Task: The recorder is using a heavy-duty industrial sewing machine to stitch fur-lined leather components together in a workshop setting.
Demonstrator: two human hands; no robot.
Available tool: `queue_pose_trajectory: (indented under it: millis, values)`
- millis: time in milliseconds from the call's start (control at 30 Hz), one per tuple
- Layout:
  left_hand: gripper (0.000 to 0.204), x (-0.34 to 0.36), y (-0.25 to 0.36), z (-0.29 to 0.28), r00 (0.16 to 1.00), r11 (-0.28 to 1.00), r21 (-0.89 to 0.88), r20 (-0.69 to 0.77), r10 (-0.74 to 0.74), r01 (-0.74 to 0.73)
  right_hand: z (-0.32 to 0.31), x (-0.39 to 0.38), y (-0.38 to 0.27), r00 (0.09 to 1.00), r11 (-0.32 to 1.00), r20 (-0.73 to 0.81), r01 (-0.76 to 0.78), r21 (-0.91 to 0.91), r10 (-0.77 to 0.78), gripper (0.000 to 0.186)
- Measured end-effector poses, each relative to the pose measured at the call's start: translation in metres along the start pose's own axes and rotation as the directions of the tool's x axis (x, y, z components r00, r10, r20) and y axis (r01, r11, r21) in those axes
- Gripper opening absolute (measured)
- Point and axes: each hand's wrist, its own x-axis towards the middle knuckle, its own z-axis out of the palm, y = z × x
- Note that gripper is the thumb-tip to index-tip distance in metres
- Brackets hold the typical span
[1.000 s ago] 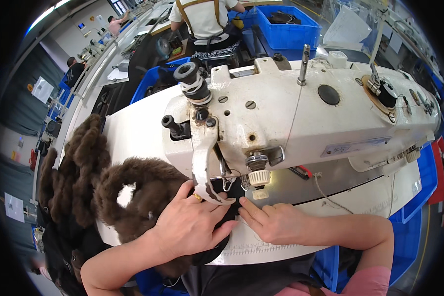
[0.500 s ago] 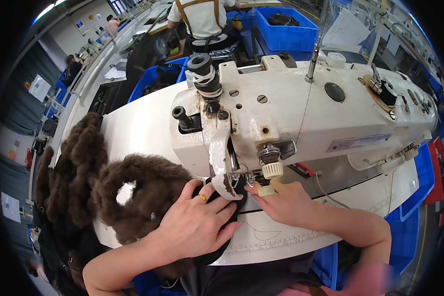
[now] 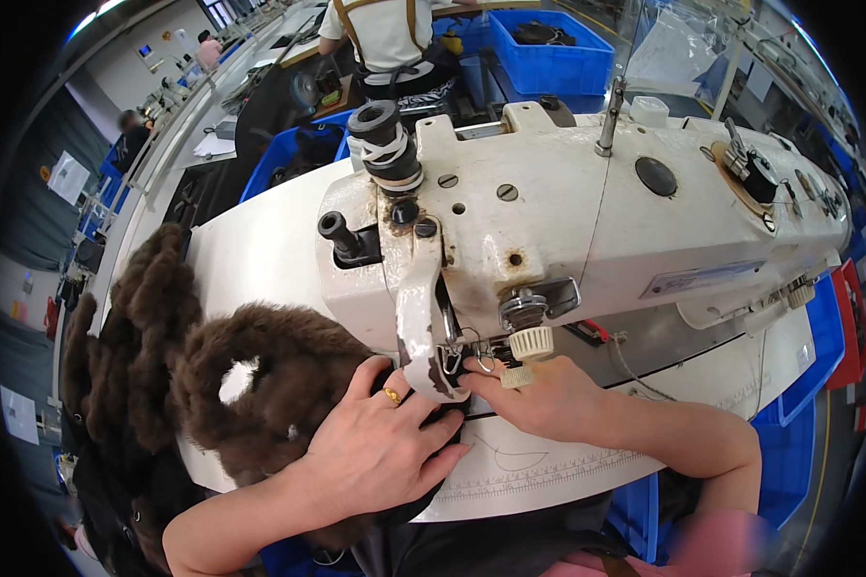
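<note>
A white industrial sewing machine (image 3: 587, 221) stands on a white table (image 3: 260, 250). A piece of dark brown furry fabric (image 3: 260, 375) lies at its left end, curled around a hole. My left hand (image 3: 380, 447), with a gold ring on one finger, presses flat on the fur and on black fabric right beside the needle area. My right hand (image 3: 539, 394) lies under the machine head, its fingers pinched at the needle area by the thread guides. What the fingertips hold is hidden by the machine's face plate.
A second long strip of brown fur (image 3: 135, 337) hangs off the table's left edge. Blue bins (image 3: 548, 43) stand behind the machine, and one (image 3: 808, 365) at the right. A person in a white top (image 3: 385, 38) works at the far bench.
The view has moved closer to the machine. My right hand slid left from the table surface up to the needle area. My left hand stayed pressed on the fur.
</note>
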Motion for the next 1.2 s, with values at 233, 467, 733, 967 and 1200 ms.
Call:
queue_pose_trajectory:
  millis: [233,467,733,967,1200]
  values:
    - [0.026,-0.001,0.001,0.001,1.0,1.0,0.003,0.01,-0.019,0.019,-0.005,0.01,0.0,0.975,0.978,-0.088,0.207,0.016,-0.205,0.022]
    - [0.024,0.001,-0.001,-0.001,0.997,0.996,-0.054,0.034,-0.063,0.064,0.001,0.008,-0.009,0.93,0.925,-0.195,0.25,-0.285,-0.311,0.017]
    - [0.027,0.022,-0.022,-0.007,0.991,0.997,-0.048,0.113,0.065,-0.059,0.002,0.001,-0.016,0.939,0.933,-0.194,0.224,-0.283,-0.284,0.019]
    - [0.021,0.012,-0.021,0.005,0.999,0.998,-0.04,-0.022,-0.041,0.04,0.001,0.002,-0.013,0.941,0.938,-0.187,0.231,-0.258,-0.283,0.022]
    - [0.015,0.01,-0.02,0.006,0.999,0.999,-0.041,-0.042,-0.016,0.015,0.0,0.004,-0.01,0.95,0.946,-0.162,0.227,-0.233,-0.268,0.022]
